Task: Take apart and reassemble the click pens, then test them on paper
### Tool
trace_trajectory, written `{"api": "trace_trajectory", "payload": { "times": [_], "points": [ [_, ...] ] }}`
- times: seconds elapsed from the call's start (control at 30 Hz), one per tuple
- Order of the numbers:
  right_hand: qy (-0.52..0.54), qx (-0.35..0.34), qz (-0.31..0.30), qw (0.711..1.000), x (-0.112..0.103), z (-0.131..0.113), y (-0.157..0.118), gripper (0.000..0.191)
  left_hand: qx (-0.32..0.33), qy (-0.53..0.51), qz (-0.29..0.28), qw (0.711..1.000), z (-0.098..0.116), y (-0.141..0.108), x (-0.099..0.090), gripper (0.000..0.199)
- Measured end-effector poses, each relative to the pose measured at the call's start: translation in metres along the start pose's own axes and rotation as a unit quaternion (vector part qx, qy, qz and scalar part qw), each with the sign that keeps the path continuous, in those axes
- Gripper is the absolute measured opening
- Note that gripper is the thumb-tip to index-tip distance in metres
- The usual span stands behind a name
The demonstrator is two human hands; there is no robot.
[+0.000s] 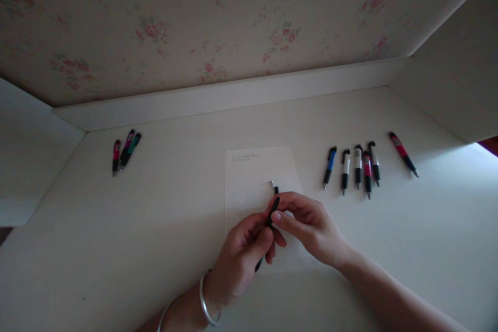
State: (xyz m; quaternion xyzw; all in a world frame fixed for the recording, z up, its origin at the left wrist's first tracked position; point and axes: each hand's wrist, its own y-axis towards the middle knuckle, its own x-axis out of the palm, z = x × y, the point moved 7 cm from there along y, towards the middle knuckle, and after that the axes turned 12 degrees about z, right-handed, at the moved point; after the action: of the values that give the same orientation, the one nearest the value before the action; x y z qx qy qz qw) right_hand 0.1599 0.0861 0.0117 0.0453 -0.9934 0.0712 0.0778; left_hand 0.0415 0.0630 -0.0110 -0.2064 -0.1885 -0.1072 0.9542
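Both my hands meet over a lined sheet of paper (pixel 249 181). My left hand (pixel 245 249) is closed round the lower part of a dark pen (pixel 273 208), whose bottom end sticks out below the fingers. With thumb and fingers, my right hand (pixel 307 223) pinches the pen's upper part. Just beyond the fingertips lie a small black pen part (pixel 276 190) and a small silvery piece (pixel 272 184) on the paper. Faint handwriting shows at the top of the sheet. My fingers hide the pen's middle.
At the left lie a red pen (pixel 116 157), a purple pen (pixel 127 145) and a green pen (pixel 131 151). To the right are a blue pen (pixel 330 167), several white and red pens (pixel 358 166), and a separate red pen (pixel 403 153). White panels border the desk.
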Motion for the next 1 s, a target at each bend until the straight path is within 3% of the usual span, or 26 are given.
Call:
{"api": "trace_trajectory", "payload": {
  "times": [0.3,0.67,0.93,1.0],
  "points": [
    [0.017,-0.016,-0.021,1.0,0.0027,-0.0045,-0.0002,0.012,0.003,-0.024,0.012,1.0,-0.0038,-0.0007,-0.0055,0.024],
    [0.065,0.005,-0.021,0.998,0.0049,-0.001,0.0009,0.015,-0.002,-0.022,0.003,1.0,-0.0027,-0.0013,-0.0014,0.034],
    [-0.013,-0.05,-0.019,0.998,0.001,-0.0059,-0.001,0.017,-0.023,-0.027,0.009,0.999,-0.0013,-0.0003,-0.0021,0.031],
    [-0.006,-0.041,-0.023,0.999,0.0016,-0.0055,-0.0014,0.028,-0.027,-0.027,0.006,0.999,-0.0027,-0.0008,-0.0021,0.03]
  ]
}}
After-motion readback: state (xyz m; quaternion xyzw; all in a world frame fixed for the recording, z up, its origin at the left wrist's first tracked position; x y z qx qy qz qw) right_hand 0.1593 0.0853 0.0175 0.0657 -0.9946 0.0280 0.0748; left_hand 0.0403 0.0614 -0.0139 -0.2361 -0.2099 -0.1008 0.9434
